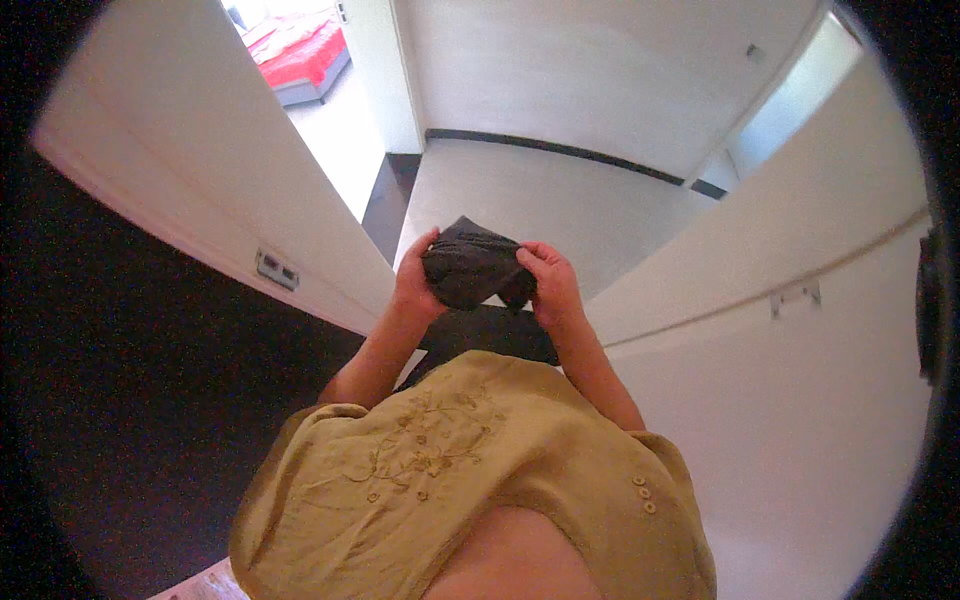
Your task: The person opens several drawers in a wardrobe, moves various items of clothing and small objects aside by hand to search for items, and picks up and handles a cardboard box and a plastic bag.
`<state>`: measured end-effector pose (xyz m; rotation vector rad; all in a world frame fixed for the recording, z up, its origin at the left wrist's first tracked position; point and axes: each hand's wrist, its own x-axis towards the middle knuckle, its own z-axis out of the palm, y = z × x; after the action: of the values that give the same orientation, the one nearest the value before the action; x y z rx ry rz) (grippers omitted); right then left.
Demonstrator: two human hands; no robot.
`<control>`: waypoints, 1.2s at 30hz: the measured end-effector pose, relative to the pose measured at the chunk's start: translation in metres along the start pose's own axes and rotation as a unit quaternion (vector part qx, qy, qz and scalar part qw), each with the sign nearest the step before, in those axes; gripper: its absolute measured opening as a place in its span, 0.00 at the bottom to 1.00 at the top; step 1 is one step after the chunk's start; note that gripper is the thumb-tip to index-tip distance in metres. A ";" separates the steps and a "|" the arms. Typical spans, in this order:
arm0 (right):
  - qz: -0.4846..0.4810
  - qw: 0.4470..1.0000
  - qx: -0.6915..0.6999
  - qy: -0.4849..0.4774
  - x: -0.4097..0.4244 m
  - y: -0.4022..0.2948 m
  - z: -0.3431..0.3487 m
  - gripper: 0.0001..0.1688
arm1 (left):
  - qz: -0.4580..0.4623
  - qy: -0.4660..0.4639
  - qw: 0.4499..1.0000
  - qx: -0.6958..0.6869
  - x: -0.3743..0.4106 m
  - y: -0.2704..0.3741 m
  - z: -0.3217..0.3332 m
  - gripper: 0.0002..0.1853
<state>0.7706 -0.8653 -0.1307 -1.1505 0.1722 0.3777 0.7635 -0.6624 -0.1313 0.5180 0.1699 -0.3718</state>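
Note:
A piece of dark grey fabric [472, 266], bunched and partly folded, is stretched between my two hands in front of my torso. My left hand [418, 281] grips its left end, with the thumb up along the edge. On the other side, my right hand [551, 281] pinches the upper right part between thumb and fingers. A loose flap of the cloth hangs down beside the right palm. What kind of garment or cloth it is, I cannot tell.
I stand at a doorway. An open white door [202, 157] with a metal latch plate [277, 270] is on the left, a white door frame [750, 300] on the right. Ahead lie a pale hallway floor [540, 187], a white wall [570, 75] and a room with a red-covered bed [300, 49].

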 end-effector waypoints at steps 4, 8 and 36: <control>-0.037 0.996 -0.075 0.010 0.046 -0.002 -0.023 0.12 | 0.004 0.058 0.996 -0.069 0.063 0.014 -0.009 0.18; -0.105 0.990 -0.064 0.073 0.097 -0.018 -0.038 0.15 | -0.020 -0.012 0.997 -0.079 0.148 0.045 -0.020 0.14; -0.150 0.891 0.286 0.320 0.325 -0.202 -0.348 0.16 | -0.498 -0.096 0.853 0.124 0.612 -0.160 0.180 0.24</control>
<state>1.1680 -1.1881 -0.2040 -0.6578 0.6314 -0.3346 1.2760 -1.0686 -0.2031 0.6146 0.1894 -1.4780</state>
